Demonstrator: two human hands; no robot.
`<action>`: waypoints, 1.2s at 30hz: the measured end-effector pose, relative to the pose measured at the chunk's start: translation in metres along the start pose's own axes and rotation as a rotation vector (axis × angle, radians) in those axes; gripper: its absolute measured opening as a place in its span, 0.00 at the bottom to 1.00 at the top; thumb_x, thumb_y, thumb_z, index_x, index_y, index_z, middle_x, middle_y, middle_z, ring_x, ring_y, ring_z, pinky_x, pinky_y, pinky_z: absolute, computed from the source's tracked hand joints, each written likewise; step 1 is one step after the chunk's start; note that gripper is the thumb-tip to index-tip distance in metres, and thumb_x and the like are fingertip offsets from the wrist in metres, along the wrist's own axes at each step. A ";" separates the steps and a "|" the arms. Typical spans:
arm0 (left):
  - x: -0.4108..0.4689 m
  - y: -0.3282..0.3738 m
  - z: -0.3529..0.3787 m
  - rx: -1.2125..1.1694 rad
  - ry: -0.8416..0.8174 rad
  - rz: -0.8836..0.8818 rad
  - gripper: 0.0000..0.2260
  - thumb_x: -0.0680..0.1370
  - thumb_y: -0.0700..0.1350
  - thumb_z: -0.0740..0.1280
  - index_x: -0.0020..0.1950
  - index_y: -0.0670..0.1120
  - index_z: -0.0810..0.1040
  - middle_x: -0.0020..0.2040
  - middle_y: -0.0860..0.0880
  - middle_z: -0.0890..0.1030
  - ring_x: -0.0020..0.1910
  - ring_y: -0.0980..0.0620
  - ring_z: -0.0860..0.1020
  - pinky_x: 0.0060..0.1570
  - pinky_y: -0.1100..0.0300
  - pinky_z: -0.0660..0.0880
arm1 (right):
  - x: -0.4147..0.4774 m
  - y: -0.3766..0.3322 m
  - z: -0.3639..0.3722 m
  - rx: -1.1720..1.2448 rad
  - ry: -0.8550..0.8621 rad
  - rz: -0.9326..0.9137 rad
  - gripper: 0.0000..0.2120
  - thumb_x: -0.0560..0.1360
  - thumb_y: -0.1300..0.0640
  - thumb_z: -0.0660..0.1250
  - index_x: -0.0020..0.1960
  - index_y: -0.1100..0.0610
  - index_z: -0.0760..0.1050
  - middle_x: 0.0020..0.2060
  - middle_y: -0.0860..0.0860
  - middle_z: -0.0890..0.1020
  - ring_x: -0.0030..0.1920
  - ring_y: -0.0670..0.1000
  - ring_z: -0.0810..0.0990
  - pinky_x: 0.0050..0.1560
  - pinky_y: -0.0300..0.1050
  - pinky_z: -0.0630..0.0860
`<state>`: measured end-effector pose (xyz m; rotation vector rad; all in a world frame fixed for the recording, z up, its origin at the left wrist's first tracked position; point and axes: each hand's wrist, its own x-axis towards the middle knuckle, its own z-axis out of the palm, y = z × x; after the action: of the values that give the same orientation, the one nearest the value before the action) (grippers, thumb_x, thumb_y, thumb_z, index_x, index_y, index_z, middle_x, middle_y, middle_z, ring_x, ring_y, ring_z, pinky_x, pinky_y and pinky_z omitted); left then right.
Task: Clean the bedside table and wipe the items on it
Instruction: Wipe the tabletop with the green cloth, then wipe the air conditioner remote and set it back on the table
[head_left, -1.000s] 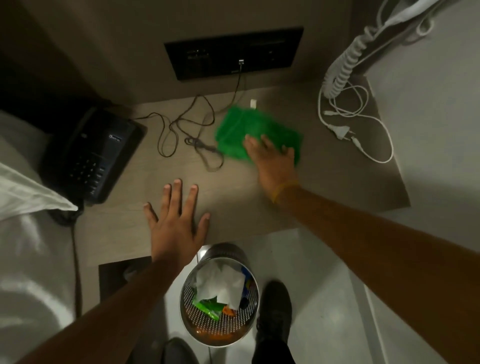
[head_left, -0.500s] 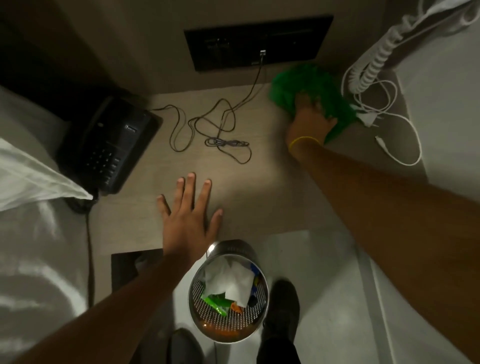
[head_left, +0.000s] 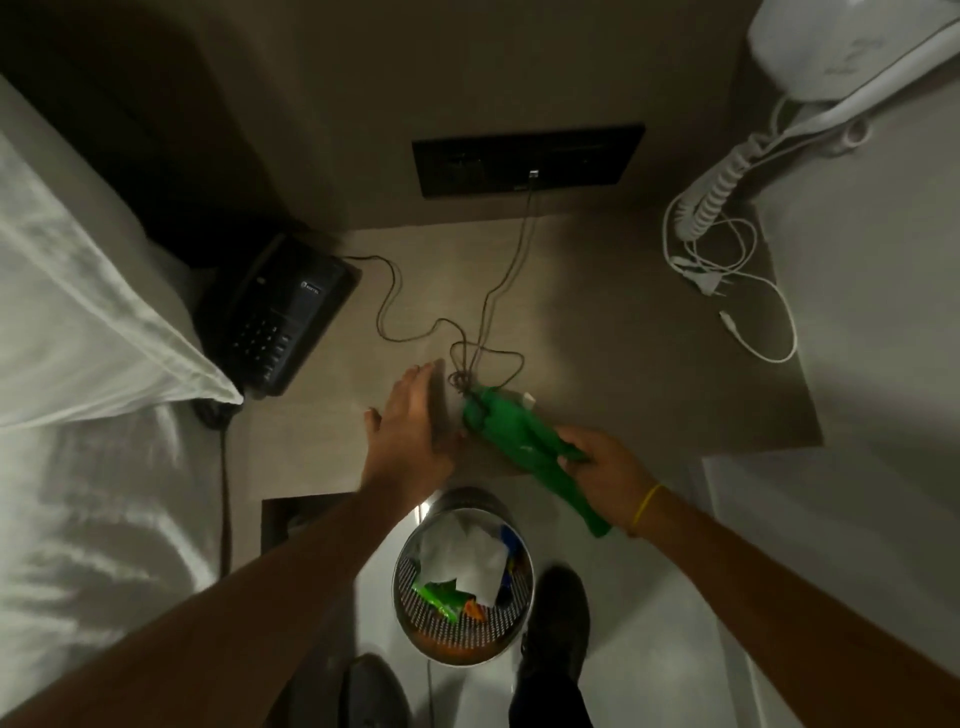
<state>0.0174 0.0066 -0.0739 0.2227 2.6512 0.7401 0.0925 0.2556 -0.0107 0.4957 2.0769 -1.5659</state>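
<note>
The beige bedside table (head_left: 623, 364) fills the middle of the head view. My right hand (head_left: 605, 467) grips a green cloth (head_left: 511, 439), bunched into a long strip near the table's front edge. The cloth's far end lies on a loop of the thin dark cable (head_left: 483, 322) that runs up to the black wall socket panel (head_left: 527, 158). My left hand (head_left: 410, 421) hovers just left of the cloth, fingers extended and close together, holding nothing. A black desk phone (head_left: 275, 312) sits at the table's left.
A white coiled cord (head_left: 714, 197) and white charger cable (head_left: 748, 301) lie at the table's right back. A metal mesh bin (head_left: 462, 577) with paper and wrappers stands on the floor below the table edge, beside my shoes. A white pillow (head_left: 88, 322) overlaps the left side.
My right hand has pulled the green cloth from the back right corner down to the front middle, bunching it into a strip. My left hand lifted off the table and shifted toward the cloth.
</note>
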 end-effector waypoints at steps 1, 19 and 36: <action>-0.003 0.007 -0.005 -0.113 -0.018 -0.021 0.45 0.73 0.56 0.74 0.85 0.58 0.53 0.82 0.48 0.68 0.79 0.44 0.70 0.77 0.33 0.64 | -0.005 -0.007 -0.001 0.069 -0.040 0.039 0.22 0.79 0.75 0.60 0.55 0.49 0.81 0.50 0.53 0.85 0.50 0.51 0.84 0.55 0.39 0.80; -0.088 -0.037 -0.192 -1.435 -0.419 -0.518 0.20 0.79 0.43 0.66 0.69 0.39 0.83 0.66 0.37 0.84 0.63 0.39 0.84 0.68 0.43 0.80 | -0.038 -0.148 0.087 0.762 -0.948 0.086 0.34 0.76 0.73 0.58 0.79 0.53 0.61 0.77 0.59 0.66 0.76 0.64 0.66 0.74 0.63 0.67; -0.266 -0.192 -0.358 -1.265 -0.158 -0.503 0.17 0.80 0.38 0.65 0.67 0.43 0.84 0.60 0.39 0.87 0.54 0.41 0.89 0.53 0.45 0.87 | -0.106 -0.206 0.310 0.647 -0.524 0.286 0.22 0.74 0.72 0.69 0.66 0.60 0.74 0.63 0.60 0.82 0.61 0.67 0.81 0.51 0.81 0.74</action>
<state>0.1094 -0.3892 0.1919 -0.6534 1.5242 1.8506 0.1147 -0.0988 0.1425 0.4991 1.0476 -1.9136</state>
